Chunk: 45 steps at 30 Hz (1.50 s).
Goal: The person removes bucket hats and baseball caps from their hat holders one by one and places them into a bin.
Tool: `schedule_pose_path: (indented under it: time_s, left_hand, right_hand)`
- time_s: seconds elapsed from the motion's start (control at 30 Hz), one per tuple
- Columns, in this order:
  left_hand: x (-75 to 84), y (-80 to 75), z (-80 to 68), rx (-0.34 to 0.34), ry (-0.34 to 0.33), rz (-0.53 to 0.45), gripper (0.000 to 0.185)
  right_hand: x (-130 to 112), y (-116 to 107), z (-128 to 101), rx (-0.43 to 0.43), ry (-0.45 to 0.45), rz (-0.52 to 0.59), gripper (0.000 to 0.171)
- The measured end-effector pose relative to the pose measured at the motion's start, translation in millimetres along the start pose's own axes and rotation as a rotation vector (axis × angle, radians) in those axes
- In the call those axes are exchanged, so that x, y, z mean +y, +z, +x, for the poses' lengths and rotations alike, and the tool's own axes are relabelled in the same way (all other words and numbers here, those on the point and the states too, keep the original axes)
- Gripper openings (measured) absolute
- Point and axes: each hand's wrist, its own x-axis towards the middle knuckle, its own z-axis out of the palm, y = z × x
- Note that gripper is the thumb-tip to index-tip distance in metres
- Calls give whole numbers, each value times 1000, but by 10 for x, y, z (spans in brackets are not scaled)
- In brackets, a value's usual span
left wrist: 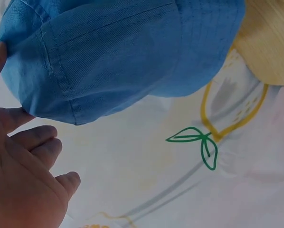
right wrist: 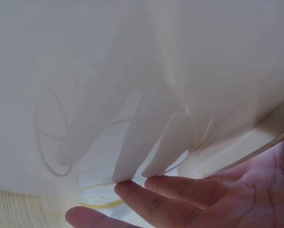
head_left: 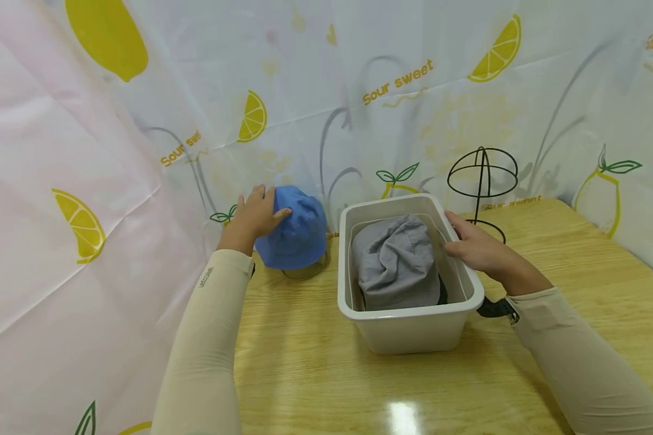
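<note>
A blue hat (head_left: 299, 232) sits on a wire stand whose ring base (head_left: 306, 273) shows beneath it, at the back left of the wooden table. My left hand (head_left: 258, 214) rests on the hat's left side, thumb across its top. In the left wrist view the hand (left wrist: 23, 180) has loose, spread fingers, with thumb and forefinger touching the blue hat (left wrist: 123, 57). A crumpled grey hat (head_left: 394, 260) lies inside a white plastic bin (head_left: 408, 311). My right hand (head_left: 476, 248) lies flat against the bin's right wall; its fingers (right wrist: 180, 187) are straight against that wall (right wrist: 156, 71).
An empty black wire hat stand (head_left: 483, 175) stands just behind the bin's right corner, close to my right hand. A lemon-print curtain (head_left: 114, 151) closes off the left and back. The glossy wooden table (head_left: 359, 386) extends in front of the bin.
</note>
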Motion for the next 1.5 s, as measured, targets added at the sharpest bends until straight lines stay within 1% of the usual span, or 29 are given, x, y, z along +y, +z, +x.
schedule_pose_path:
  time_s: [0.13,0.23,0.3,0.4,0.47,0.53,0.63,0.77,0.87,1.0,1.07,1.3,1.5]
  left_hand:
    - [16,-22,19,45,26,39,80]
    - [36,-52,24,98,48,94,74]
    - [52,-72,25,148,64,131,66]
    - [75,-93,16,245,88,170,52]
    - [84,-94,13,313,95,180,41]
    - [87,-83,17,371,92,190,33]
    - [85,-56,36,425,72,193,26]
    - [102,-42,55,449,29,190,23]
    - [129,-55,53,447,-8,188,22]
    - [150,-61,49,447,-37,191,22]
    - [148,-50,51,456,-47,189,21]
    - [144,2,61,536,-54,163,21]
    - [147,-12,83,549,-68,155,26]
  right_hand:
    - [-1,-8,-10,4,6,-1,84]
    - [-4,-16,-21,4,2,-1,84]
    - [-6,-20,-26,4,0,3,84]
    - [-12,-23,-32,3,3,4,85]
    - [-10,-24,-32,5,7,6,85]
    - [-9,-22,-30,5,9,4,84]
    - [2,-24,-27,7,10,4,84]
    - [6,-25,-25,6,0,5,83]
    - [7,-21,-18,4,-11,9,83]
    - [7,-10,-2,7,-5,4,83]
    - [5,-4,6,7,-5,2,83]
    - [26,-4,19,6,-12,-2,83]
    - [24,-6,17,10,-13,-14,83]
